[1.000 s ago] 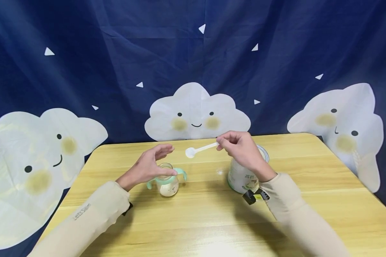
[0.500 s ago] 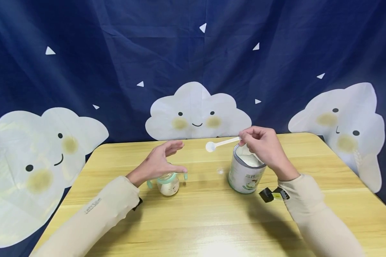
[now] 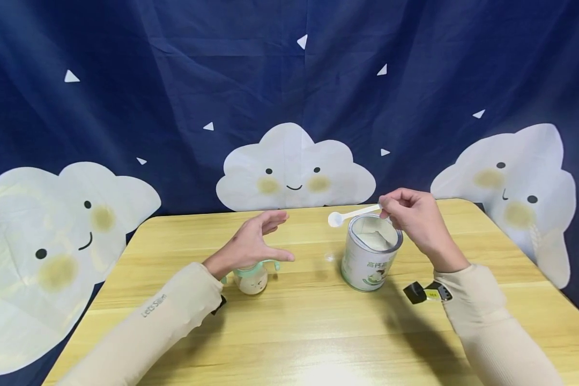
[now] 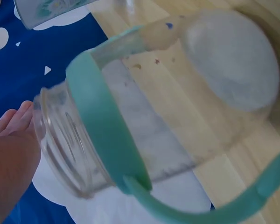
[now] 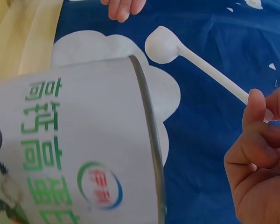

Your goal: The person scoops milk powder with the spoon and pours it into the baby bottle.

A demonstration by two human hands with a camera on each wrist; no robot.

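Note:
Thumb and fingers of my right hand [image 3: 417, 222] pinch the end of a white measuring scoop [image 3: 335, 219]. Its handle crosses over the back of the open milk powder can [image 3: 366, 265], and the bowl hangs just left of the can's rim. White powder shows inside the can. A baby bottle [image 3: 252, 281] with a mint-green collar and handles stands uncapped on the left, with pale contents at its bottom. My left hand [image 3: 253, 244] is held with thumb and fingers spread, holding nothing. In the head view it covers the bottle's top; the left wrist view shows the bottle's bare threaded neck [image 4: 65, 140].
Both things stand on a light wooden table [image 3: 289, 332]. A small shiny clear spot [image 3: 329, 257] lies between bottle and can. Behind the table's far edge hangs a dark blue curtain [image 3: 251, 80] printed with smiling clouds.
My right hand has carried the scoop rightward, away from the bottle's side and up to the can, uncovering the can's opening. My left hand has drifted right and slightly up, its fingers still spread.

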